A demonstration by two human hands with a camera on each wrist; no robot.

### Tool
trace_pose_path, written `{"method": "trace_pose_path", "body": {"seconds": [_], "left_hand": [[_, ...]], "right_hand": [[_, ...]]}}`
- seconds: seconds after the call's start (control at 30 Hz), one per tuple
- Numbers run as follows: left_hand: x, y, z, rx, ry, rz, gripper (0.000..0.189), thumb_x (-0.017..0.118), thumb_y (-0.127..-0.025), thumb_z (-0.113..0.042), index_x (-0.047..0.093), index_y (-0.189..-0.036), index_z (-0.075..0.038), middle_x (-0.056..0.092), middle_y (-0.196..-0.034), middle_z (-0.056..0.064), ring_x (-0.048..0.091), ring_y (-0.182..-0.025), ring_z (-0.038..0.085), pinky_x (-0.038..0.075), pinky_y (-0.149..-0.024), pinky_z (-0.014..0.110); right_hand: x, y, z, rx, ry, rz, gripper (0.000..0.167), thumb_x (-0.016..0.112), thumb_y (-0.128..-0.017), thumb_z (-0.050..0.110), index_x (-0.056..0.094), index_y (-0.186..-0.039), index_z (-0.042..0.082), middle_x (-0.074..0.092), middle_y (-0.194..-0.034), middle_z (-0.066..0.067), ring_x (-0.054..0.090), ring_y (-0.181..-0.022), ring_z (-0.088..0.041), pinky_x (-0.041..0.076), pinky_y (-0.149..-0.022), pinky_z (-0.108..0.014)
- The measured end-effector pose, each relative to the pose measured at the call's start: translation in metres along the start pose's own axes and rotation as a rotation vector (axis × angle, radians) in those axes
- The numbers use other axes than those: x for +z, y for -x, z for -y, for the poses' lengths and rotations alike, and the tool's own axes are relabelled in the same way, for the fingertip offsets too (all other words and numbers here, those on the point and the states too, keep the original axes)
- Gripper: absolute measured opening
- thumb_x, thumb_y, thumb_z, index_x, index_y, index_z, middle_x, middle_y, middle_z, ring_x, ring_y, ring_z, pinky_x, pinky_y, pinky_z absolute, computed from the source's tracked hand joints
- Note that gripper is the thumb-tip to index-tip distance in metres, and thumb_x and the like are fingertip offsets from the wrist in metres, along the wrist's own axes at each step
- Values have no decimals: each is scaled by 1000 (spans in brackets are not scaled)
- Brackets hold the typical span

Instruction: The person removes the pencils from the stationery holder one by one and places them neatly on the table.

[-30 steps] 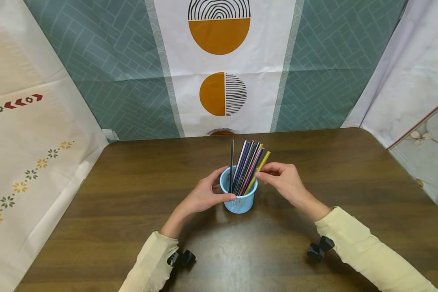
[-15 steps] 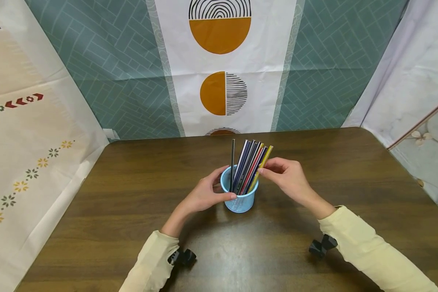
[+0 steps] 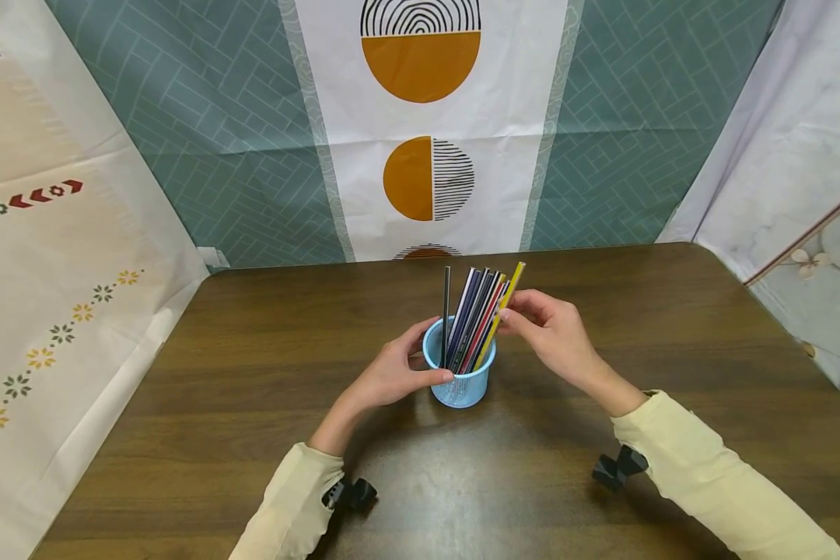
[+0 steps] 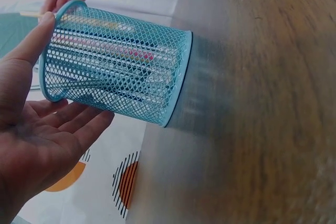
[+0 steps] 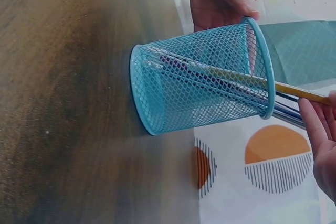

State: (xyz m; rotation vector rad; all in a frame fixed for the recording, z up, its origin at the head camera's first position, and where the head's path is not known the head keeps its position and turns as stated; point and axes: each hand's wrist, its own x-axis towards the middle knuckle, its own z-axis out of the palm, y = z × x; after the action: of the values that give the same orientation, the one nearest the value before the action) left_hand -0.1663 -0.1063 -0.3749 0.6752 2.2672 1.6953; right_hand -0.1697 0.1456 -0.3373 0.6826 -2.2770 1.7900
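A light blue mesh pencil cup [image 3: 460, 391] stands upright on the brown table, with several pencils [image 3: 470, 319] leaning to the right in it. One dark pencil [image 3: 446, 311] stands apart at the left of the cup. My left hand [image 3: 399, 372] holds the cup by its rim, thumb in front and fingers behind, as the left wrist view also shows. My right hand [image 3: 549, 330] pinches a yellow pencil [image 3: 509, 292] between thumb and fingers; its lower part is still inside the cup, seen through the mesh in the right wrist view.
The wooden table [image 3: 252, 435] reaches back to a patterned cloth [image 3: 252, 155] hanging behind it. Pale cloths hang along the left and right sides. A black wrist mount [image 3: 350, 494] sits on the left sleeve, another black mount [image 3: 619, 468] on the right.
My right hand has risen a little, lifting the yellow pencil so its top now stands above the other pencils. My left hand and the cup have stayed in place.
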Motion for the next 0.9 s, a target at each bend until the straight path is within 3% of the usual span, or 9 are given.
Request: {"method": "trace_pose_path", "body": {"seconds": [0.1,0.27,0.47,0.77,0.9], "left_hand": [[0,0,0,-8,-13,1,81,78,-81,-6,31,-148,0,45,-142,19,48,-127,32,46,-97,37],[0,0,1,-2,-17,-2,81,78,-81,-6,31,-148,0,45,-142,19,48,-127,32,45,-97,37],[0,0,1,3,-15,-2,80,77,-82,-5,32,-147,0,46,-141,20,49,-125,32,46,-97,37],[-1,0,1,-3,-15,0,81,77,-82,-6,30,-148,1,46,-141,21,51,-123,33,47,-96,38],[-1,-1,1,-2,-25,0,81,77,-82,-7,31,-148,0,46,-141,20,51,-123,33,47,-96,38]], "right_hand": [[0,-2,3,-28,23,-6,17,64,-91,-2,64,-106,-9,68,-96,-20,70,-79,-26,57,-72,-31],[-1,-7,9,-80,45,-11,16,63,-91,-5,64,-106,-9,67,-94,-19,69,-78,-17,56,-71,-24],[-4,-13,19,-116,65,-31,16,62,-91,-5,65,-106,-9,67,-94,-19,67,-77,-8,55,-71,-23],[-11,-23,29,-202,111,-48,17,61,-90,-9,64,-106,-10,67,-96,-18,65,-79,-12,55,-72,-23],[-13,-26,35,-236,80,-51,17,61,-89,-12,64,-105,-11,66,-96,-20,65,-78,-18,55,-72,-25]]}}
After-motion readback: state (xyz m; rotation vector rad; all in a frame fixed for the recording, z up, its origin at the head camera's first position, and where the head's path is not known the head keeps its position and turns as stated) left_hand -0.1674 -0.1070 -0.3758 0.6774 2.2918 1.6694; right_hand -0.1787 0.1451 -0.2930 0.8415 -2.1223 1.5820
